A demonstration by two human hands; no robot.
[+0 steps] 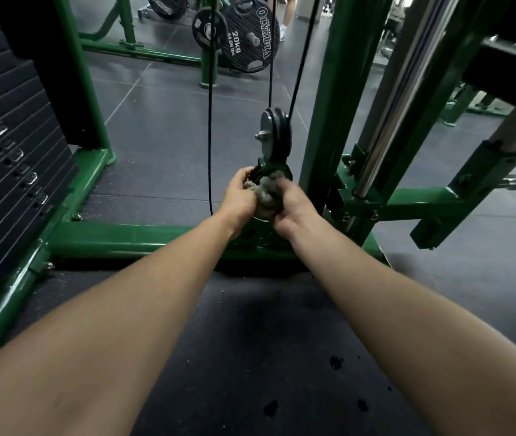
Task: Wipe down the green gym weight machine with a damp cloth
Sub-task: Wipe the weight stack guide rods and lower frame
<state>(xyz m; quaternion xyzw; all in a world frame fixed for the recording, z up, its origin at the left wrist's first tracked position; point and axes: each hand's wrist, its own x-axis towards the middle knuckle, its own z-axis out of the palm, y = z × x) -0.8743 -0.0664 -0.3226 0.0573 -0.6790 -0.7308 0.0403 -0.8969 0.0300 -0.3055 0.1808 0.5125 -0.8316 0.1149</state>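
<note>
- Cloth (265,196), bunched and grey, sits against the lower pulley bracket (274,168) of the green machine (118,239).
- Left hand (237,196) curls its fingers round the cloth's left side; right hand (291,204) grips its right side.
- Upper pulley (277,130) hangs just above the cloth, cables (210,121) rising from it.
- Weight stack (8,146) stands far left of the cloth; a 20 kg plate (250,36) lies beyond.

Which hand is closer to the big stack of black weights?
Left. The left hand is on the side toward the weight stack; the right hand is farther across, beside the cloth.
</note>
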